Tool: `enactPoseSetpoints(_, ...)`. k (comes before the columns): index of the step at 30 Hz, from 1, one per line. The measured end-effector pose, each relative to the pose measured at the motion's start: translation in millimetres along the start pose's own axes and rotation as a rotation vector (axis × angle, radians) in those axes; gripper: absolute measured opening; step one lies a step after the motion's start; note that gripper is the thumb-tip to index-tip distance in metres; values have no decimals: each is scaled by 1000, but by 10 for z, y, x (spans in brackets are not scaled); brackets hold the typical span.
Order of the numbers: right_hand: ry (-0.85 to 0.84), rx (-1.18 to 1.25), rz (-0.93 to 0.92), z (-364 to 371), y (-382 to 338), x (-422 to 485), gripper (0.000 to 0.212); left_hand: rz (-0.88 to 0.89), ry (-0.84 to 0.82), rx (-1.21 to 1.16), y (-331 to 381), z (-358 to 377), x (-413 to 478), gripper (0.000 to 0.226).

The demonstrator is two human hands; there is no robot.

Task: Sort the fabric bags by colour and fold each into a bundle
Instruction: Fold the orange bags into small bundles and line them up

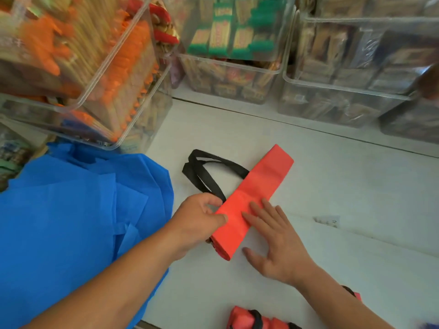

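A red fabric bag (263, 184), folded into a long narrow strip, lies slantwise on the white table (356, 198). Its black handles (206, 172) stick out to the left. My left hand (199, 222) pinches the strip's left edge near its lower end, thumb on top. My right hand (275, 236) lies flat with straight fingers pressing on the strip's lower half. A heap of blue fabric bags (71, 222) covers the table's left side. Near the bottom edge sits a folded red bundle (251, 319) with a black handle round it.
Clear plastic bins (232, 67) full of packaged snacks stand along the back. A tilted bin (78, 62) of orange packets overhangs the blue heap at the left. Another red piece (354, 294) peeks out behind my right forearm.
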State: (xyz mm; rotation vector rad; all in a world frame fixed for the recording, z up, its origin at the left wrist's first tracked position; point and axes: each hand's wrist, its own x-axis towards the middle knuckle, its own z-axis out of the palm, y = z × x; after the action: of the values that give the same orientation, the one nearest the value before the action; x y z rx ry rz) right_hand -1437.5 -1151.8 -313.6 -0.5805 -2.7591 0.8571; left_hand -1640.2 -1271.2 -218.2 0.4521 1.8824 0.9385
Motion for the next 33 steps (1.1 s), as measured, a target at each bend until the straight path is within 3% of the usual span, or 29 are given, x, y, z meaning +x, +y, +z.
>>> enactPoseSetpoints(1,16,-10,8,-11,-2,-21,60,19,-41,-7,65,10,-43,9)
enactPoseSetpoints(4,56,74,58,-118,3,50,34,67,-43,-99,194,64,-66,28)
enactPoseSetpoints(6,45,182,167,-205,-9,89,52,99,14,-126,221,113,-14,29)
enactPoseSetpoints(8,41,213,245,-261,-23,129,59,233,62,60,148,185,82,19)
enactPoseSetpoints(12,-1,221,321,-415,-66,401,53,415,18,339,-73,321,319,44)
enactPoseSetpoints(16,57,323,510,-489,5,700,36,643,326,547,-68,266,544,28)
enactPoseSetpoints(18,91,455,578,-472,56,783,32,741,290,696,-25,272,637,35)
enactPoseSetpoints(20,112,614,616,-453,106,865,46,814,189,811,-28,340,734,46)
enactPoseSetpoints(23,134,784,717,-546,175,1110,39,803,115,795,-75,420,895,49)
enactPoseSetpoints(27,12,421,737,-601,253,1405,39,767,122,701,-261,451,977,45)
enactPoseSetpoints(30,-39,352,692,-525,358,1542,31,719,173,692,-364,485,1007,47)
enactPoseSetpoints(33,-69,131,617,-485,470,1697,48,713,221,731,-410,513,1041,46)
